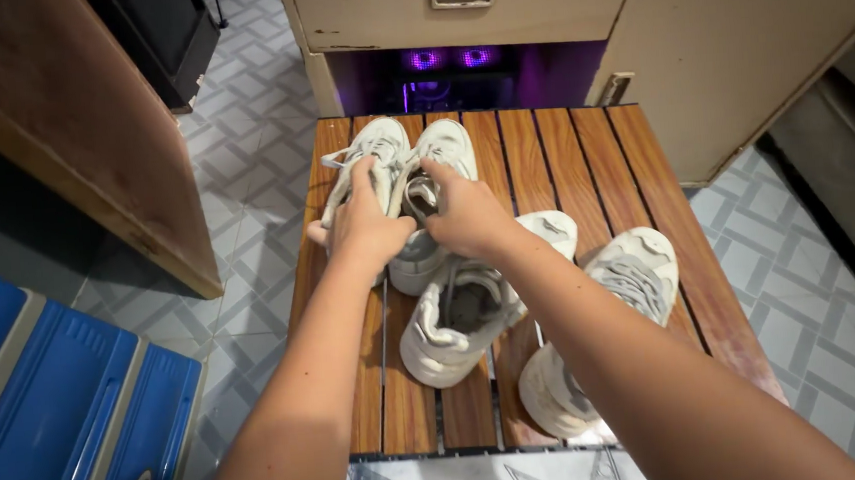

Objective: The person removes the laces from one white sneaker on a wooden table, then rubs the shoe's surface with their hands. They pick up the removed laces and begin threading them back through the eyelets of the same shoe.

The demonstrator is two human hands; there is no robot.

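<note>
Several worn white sneakers lie on a slatted wooden bench. My left hand rests on the far-left sneaker, fingers over its laces and opening. My right hand grips the heel and collar of the sneaker beside it. Both of these shoes point away from me, side by side. A third sneaker lies under my right forearm, opening up. A fourth sneaker sits at the right, partly hidden by my right arm.
A beige cabinet with a drawer stands behind the bench, with purple-lit fans beneath it. Blue plastic bins sit at the lower left. A brown wooden panel leans at the left. Grey patterned tile floor surrounds the bench.
</note>
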